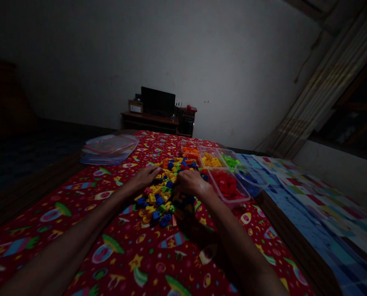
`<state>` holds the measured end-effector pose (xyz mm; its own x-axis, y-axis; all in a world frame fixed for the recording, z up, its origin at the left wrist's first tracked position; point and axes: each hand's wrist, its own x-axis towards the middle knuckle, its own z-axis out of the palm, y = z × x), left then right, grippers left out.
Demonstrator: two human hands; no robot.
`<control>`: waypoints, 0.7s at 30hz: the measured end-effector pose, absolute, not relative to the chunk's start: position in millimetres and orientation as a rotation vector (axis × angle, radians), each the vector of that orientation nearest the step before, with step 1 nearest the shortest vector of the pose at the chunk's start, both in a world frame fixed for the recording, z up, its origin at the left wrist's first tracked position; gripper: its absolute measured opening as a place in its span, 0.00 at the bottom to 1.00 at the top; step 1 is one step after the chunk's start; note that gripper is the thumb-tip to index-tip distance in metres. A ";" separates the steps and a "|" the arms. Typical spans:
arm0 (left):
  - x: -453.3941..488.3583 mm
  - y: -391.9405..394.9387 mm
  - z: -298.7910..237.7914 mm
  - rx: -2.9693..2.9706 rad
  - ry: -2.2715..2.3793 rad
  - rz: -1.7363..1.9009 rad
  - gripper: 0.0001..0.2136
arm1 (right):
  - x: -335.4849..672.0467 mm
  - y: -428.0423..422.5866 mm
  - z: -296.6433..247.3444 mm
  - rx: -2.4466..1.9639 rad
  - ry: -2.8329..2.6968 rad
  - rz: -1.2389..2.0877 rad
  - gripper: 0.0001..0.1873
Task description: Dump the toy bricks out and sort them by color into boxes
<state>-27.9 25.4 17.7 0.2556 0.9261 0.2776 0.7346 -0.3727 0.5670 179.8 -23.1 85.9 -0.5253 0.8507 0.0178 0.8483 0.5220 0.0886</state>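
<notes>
A mixed pile of plastic toy building blocks [161, 193] in yellow, blue, green, red and orange lies between my hands. My left hand [146, 176] rests at the pile's left edge, its fingers stretched toward the blocks and holding nothing that I can see. Over the right side of the pile, my right hand [191, 182] is curled downward; its fingertips and anything in them are hidden. Just beyond it stand clear plastic boxes of sorted blocks: red blocks [225, 185], orange blocks [190, 153], yellow blocks [211, 160], green blocks [229, 161] and blue blocks [247, 177].
Stacked clear lids [109, 148] lie at the far left of the red patterned cloth [94, 218]. A wooden edge [294, 242] runs along the right, beside a patchwork-covered surface [313, 189]. A dark monitor [158, 101] stands on a desk by the wall. The room is dim.
</notes>
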 end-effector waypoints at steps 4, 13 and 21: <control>-33.1 31.4 6.2 2.085 1.532 0.987 0.26 | 172.8 -28.7 76.9 1.440 2.782 0.162 0.14; -41.7 45.4 -5.3 2.075 1.734 1.137 0.23 | 179.2 -15.7 68.7 1.403 2.902 0.079 0.15; -38.8 42.6 -5.5 2.077 1.583 0.927 0.26 | 231.9 2.7 107.9 1.726 2.908 -0.002 0.10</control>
<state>-38.8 42.6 -5.5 0.1535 0.9484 0.2776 0.7062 -0.3018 0.6405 231.9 2.7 107.9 -0.4576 0.8654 0.2040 0.8652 0.4863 -0.1223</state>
